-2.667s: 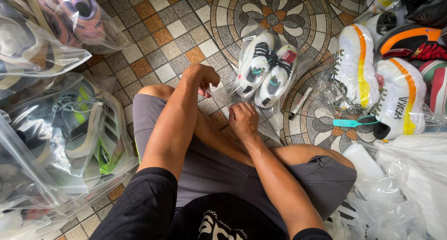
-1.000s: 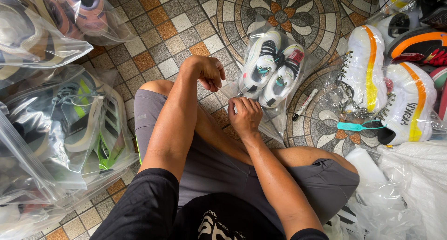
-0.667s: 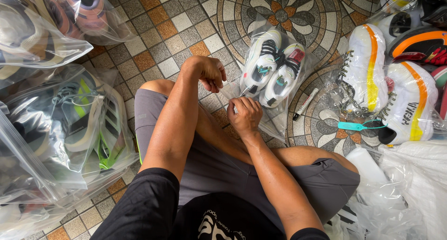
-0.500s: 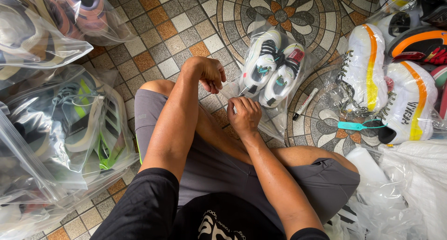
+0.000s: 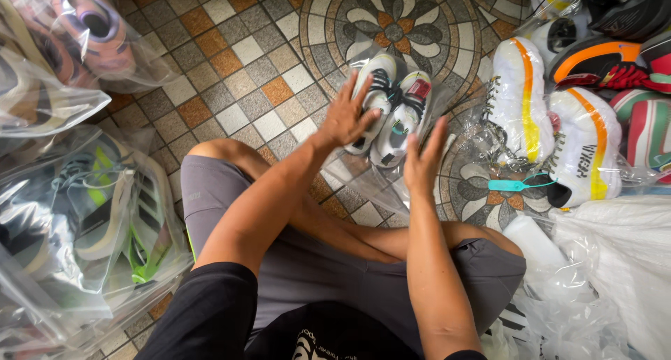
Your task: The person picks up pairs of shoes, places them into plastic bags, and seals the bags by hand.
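On tiled floor: clear bag [image 5: 363,185] holds white sneakers [image 5: 391,108]; left hand [image 5: 347,115] grip apart, apparently touching them; right hand [image 5: 423,166] apart.

Bagged pair of sneakers [image 5: 390,112], under the left hand's fingers [image 5: 358,94]: white with black lacing, red tongue tab, teal accents. Clear bag [image 5: 363,185]: transparent. Floor [image 5: 231,66]: small tiles in grey, cream and orange-brown, with a round grey-and-cream floral mosaic beyond the fingers. Loose sneakers [image 5: 552,122], right of the right hand's fingers [image 5: 435,140]: white with yellow-to-orange stripe. Tag [image 5: 514,185]: teal. Shorts [image 5: 314,276]: grey.
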